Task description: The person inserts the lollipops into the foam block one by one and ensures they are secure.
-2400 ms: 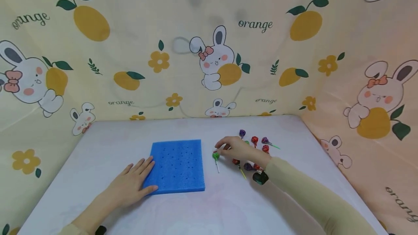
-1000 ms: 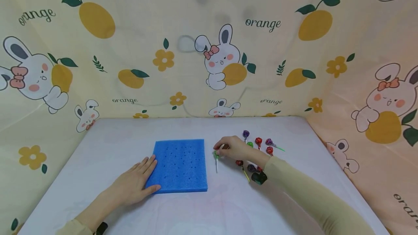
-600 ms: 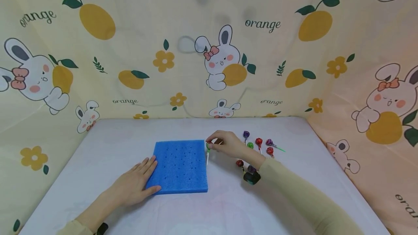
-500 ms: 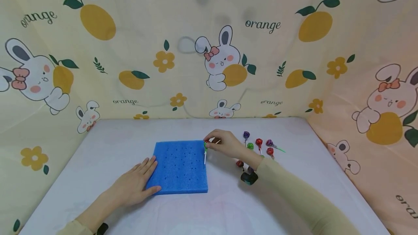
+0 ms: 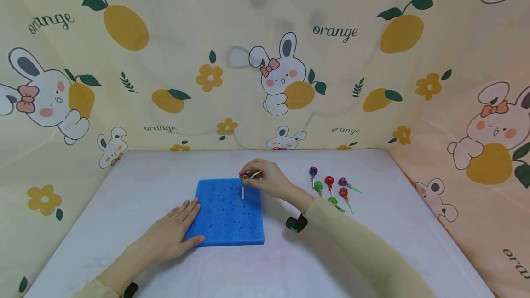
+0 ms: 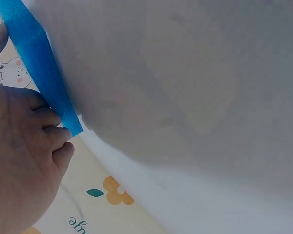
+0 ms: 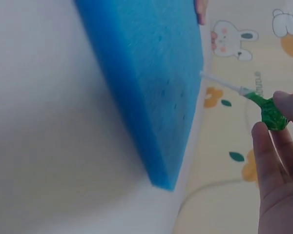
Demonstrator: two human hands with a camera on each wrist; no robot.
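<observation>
Right forearm in a long, close-fitting beige sleeve [image 5: 364, 247] ending just behind the right hand [image 5: 269, 182]. A black-and-green wrist device [image 5: 296, 223] sits beneath that cuff. Left hand [image 5: 165, 236] bare, with a dark band [image 5: 128, 291] at the wrist.

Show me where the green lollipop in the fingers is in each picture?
Head: green lollipop mid-picture, pinched by the right hand, stick down over the blue foam block.
Left wrist: not in it.
Right wrist: far right, stick pointing at the foam.
Shared landmark: the blue foam block.
</observation>
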